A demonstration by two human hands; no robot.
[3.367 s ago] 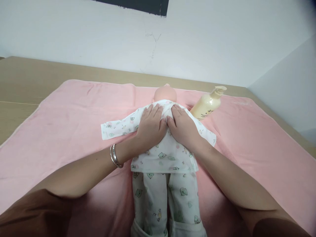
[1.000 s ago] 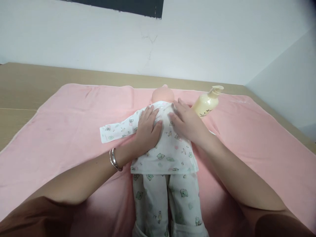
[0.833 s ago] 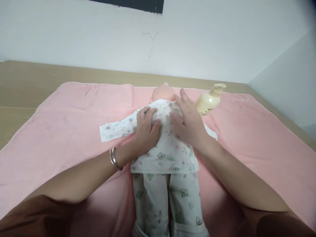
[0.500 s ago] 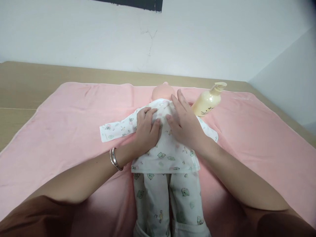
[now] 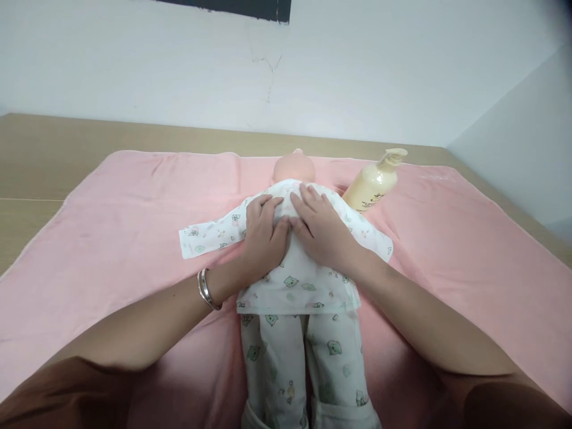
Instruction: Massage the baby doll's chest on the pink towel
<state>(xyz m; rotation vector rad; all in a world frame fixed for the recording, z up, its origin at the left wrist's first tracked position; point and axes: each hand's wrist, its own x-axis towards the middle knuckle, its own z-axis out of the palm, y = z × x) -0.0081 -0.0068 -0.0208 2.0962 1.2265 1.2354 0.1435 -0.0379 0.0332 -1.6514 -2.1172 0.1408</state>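
A doll in a white printed top (image 5: 297, 292) and matching trousers (image 5: 286, 363) lies with its legs toward me; its bald head (image 5: 294, 168) shows beyond the collar. My left hand (image 5: 265, 235) rests on the left of the upper torso, fingers a little apart. On the right of the torso lies my right hand (image 5: 319, 226), its fingers spread over the cloth. The two thumbs meet or nearly meet near the middle. Neither hand grips anything.
A pink blanket (image 5: 134, 208) lies under the doll on a wooden surface (image 5: 58, 143). A cream pump bottle (image 5: 370, 185) leans beside the doll's right-hand shoulder in the view. Behind stands a pale wall (image 5: 179, 71).
My right hand has come down and left onto the top, close to my left hand; before, its fingers were raised near the head. My left hand has kept its place.
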